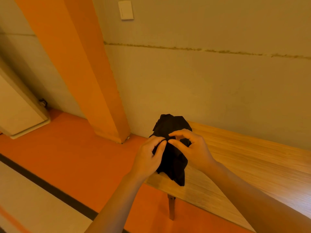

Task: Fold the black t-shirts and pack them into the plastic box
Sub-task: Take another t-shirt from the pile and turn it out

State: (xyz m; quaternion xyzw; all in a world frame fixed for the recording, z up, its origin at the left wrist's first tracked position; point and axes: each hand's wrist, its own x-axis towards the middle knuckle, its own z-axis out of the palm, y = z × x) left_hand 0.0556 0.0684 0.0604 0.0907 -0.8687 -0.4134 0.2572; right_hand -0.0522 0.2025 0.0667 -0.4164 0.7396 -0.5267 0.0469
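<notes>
A bunched black t-shirt (170, 148) is hanging between the two hands over the left end of the wooden table (252, 158), near its front left corner, its lower folds draping onto the surface. The left hand (149, 158) is pinching the cloth's upper edge with curled fingers and thumb. The right hand (191, 148) is pinching the same edge just beside it, thumb and forefinger closing together. The bundle's long axis is running roughly upright, tilting away toward the wall (202, 81).
</notes>
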